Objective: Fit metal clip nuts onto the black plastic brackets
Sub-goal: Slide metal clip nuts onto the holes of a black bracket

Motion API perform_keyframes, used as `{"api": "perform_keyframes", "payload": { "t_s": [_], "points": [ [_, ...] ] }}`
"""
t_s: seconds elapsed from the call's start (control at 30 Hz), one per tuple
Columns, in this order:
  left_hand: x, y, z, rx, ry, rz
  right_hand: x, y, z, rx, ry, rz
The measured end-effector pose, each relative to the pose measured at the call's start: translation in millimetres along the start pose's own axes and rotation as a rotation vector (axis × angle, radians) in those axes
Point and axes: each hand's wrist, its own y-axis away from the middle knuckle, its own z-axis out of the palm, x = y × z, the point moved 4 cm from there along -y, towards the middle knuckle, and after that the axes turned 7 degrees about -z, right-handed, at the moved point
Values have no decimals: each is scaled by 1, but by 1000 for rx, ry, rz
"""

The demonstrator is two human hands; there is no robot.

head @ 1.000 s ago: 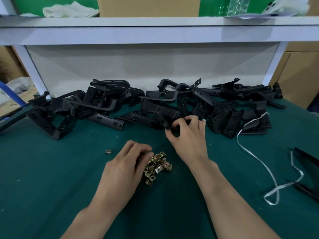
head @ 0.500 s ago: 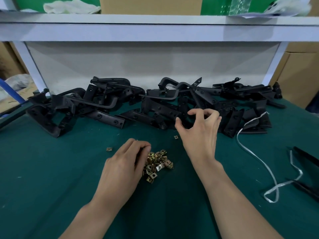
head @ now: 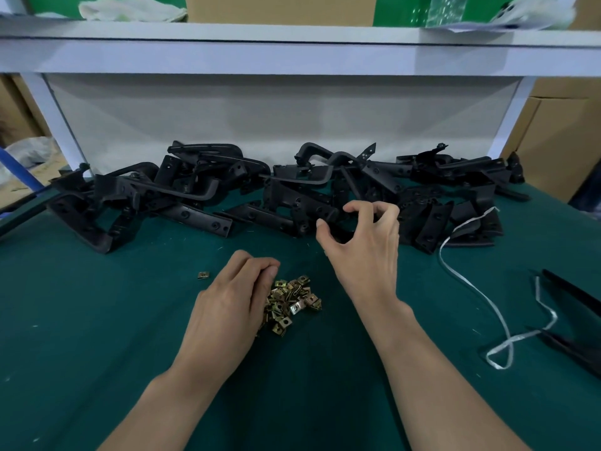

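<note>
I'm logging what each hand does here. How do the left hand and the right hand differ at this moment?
Place: the left hand rests on the pile of clip nuts; the right hand is over the near edge of the heap of black brackets. Pose: the left hand's fingers are bunched, tips hidden among the nuts; the right hand's thumb and fingers curve apart, with nothing seen between them. Both are bare, backs toward the camera.

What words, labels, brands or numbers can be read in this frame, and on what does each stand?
None can be read.
The clear packet on the shelf carries pale marks, too blurred to read.
The cardboard box, black brackets and clip nuts show no legible marking.
</note>
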Motion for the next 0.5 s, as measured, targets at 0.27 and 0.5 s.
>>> {"api": "perform_keyframes", "payload": {
  "t_s": [0.27,0.5],
  "points": [
    [1,1,-1,-1,4,3,0,2,-3,-60,-64,18],
    [1,0,-1,-3,1,4,3,2,-4,-60,-50,41]
  ]
}}
